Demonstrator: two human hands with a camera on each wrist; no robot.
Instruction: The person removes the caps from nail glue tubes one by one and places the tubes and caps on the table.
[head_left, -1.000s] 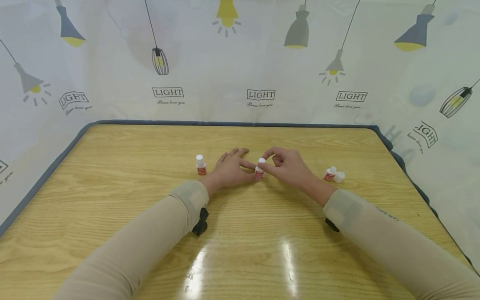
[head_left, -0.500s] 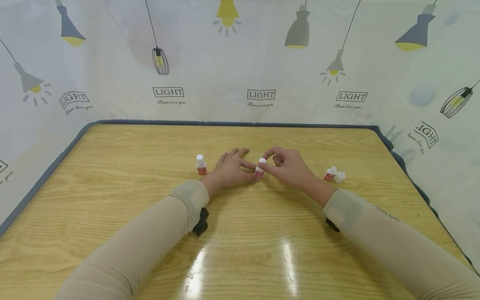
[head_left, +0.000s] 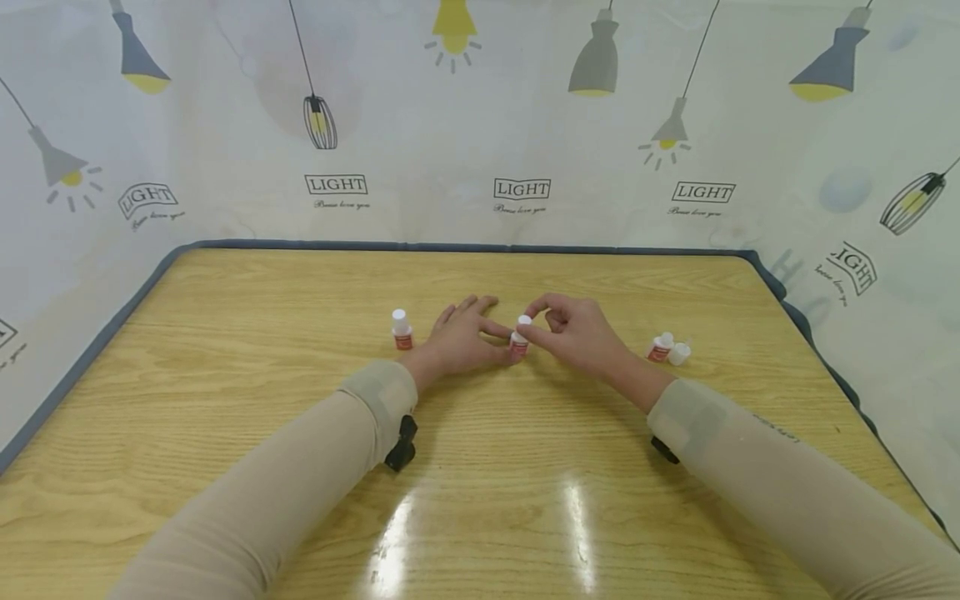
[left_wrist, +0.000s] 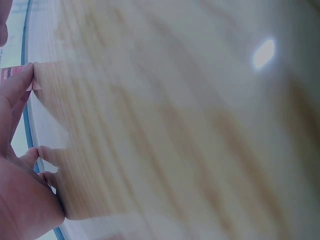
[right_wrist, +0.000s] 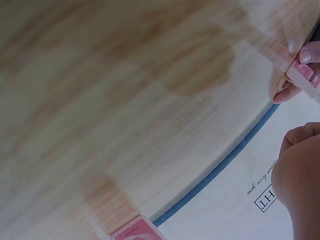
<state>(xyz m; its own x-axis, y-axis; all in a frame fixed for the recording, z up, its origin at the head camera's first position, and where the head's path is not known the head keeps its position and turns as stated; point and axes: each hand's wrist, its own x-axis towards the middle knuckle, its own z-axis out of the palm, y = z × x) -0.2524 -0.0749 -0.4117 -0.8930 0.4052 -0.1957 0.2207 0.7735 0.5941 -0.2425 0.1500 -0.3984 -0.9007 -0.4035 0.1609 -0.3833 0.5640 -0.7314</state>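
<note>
In the head view, a small white bottle [head_left: 518, 345] with a red label stands upright mid-table between both hands. My left hand [head_left: 465, 343] pinches its lower part between thumb and index finger, with the other fingers spread out over the tabletop. From the right, my right hand [head_left: 583, 335] pinches the white cap [head_left: 524, 321] at the bottle's top with thumb and forefinger. The left wrist view catches the label [left_wrist: 7, 74] behind the left fingertips. In the right wrist view, left fingertips hold the bottle [right_wrist: 305, 75] near its base, and the right hand [right_wrist: 305, 172] appears below.
A similar bottle [head_left: 402, 332] with a white top stands left of the left hand. Beyond the right wrist is another red-labelled bottle [head_left: 659, 348], with a loose white cap [head_left: 679, 354] beside it. The wooden table [head_left: 487, 500] ends at a dark-edged, lamp-printed backdrop [head_left: 420, 192].
</note>
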